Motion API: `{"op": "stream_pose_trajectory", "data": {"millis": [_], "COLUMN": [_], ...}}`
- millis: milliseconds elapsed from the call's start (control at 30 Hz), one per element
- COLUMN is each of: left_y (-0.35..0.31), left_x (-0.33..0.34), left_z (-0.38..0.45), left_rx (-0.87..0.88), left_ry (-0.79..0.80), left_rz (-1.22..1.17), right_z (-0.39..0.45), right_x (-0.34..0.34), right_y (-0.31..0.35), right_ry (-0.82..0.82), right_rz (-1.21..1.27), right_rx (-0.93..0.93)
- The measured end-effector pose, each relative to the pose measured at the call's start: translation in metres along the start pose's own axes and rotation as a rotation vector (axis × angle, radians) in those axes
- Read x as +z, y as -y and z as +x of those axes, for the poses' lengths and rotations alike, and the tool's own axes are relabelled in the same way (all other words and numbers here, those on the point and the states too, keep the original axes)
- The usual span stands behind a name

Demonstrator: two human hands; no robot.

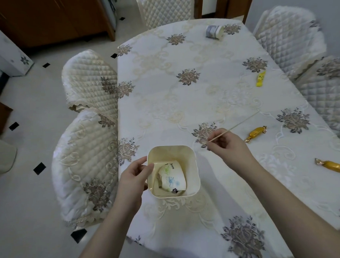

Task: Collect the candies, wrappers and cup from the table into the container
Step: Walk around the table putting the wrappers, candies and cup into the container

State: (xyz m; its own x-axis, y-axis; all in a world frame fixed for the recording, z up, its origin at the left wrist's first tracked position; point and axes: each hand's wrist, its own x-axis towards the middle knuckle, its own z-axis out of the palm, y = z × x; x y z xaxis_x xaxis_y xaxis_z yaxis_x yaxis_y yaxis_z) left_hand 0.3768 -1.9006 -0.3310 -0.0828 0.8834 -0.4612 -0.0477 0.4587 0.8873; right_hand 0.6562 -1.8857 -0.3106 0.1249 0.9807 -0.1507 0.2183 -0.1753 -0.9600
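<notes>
Cream container is gripped by the left hand with a flowered cup already inside, a thin stick is pinched by the right hand, while two gold candies and a yellow wrapper are left on the surface

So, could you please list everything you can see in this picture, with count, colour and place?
container: one, cream, near table edge
paper cup: one, white with flowers, lying inside the container
thin stick: one, pale wood, pinched in the right hand
gold-wrapped candies: two, gold, right side of table
yellow wrapper: one, yellow, far right
grey-white cup: one, on its side, far end
table: one, white floral cloth
chairs: five, quilted cream covers, around the table
left hand: grips the container rim
right hand: above the table, right of the container
</notes>
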Motion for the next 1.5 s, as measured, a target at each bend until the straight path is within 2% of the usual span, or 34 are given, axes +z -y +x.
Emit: {"op": "stream_pose_trajectory", "data": {"millis": [133, 333, 400, 633, 933, 1067, 1500], "left_y": [0.001, 0.0, 0.001, 0.007, 0.008, 0.004, -0.004], "left_x": [0.002, -0.005, -0.009, -0.021, -0.029, -0.032, 0.002], "left_z": [-0.009, -0.02, -0.021, -0.023, -0.028, -0.029, -0.036], "left_rx": [0.009, 0.036, 0.037, 0.029, 0.028, 0.017, -0.013], "left_ry": [0.045, 0.084, 0.106, 0.152, 0.223, 0.268, 0.495], "left_rz": [0.0, -0.016, -0.022, -0.05, -0.063, -0.055, 0.046], "right_z": [-0.039, -0.072, -0.076, -0.093, -0.123, -0.141, -0.206], "right_x": [0.019, 0.048, 0.051, 0.037, 0.031, 0.034, 0.024], "right_y": [0.035, 0.05, 0.052, 0.055, 0.048, 0.045, 0.04], "right_ry": [0.131, 0.365, 0.38, 0.205, 0.034, -0.087, -0.383], "right_rz": [-0.099, -0.495, -0.563, -0.554, -0.814, -1.066, -1.142], "right_rx": [-0.136, -0.237, -0.276, -0.27, -0.239, -0.276, -0.048]}}
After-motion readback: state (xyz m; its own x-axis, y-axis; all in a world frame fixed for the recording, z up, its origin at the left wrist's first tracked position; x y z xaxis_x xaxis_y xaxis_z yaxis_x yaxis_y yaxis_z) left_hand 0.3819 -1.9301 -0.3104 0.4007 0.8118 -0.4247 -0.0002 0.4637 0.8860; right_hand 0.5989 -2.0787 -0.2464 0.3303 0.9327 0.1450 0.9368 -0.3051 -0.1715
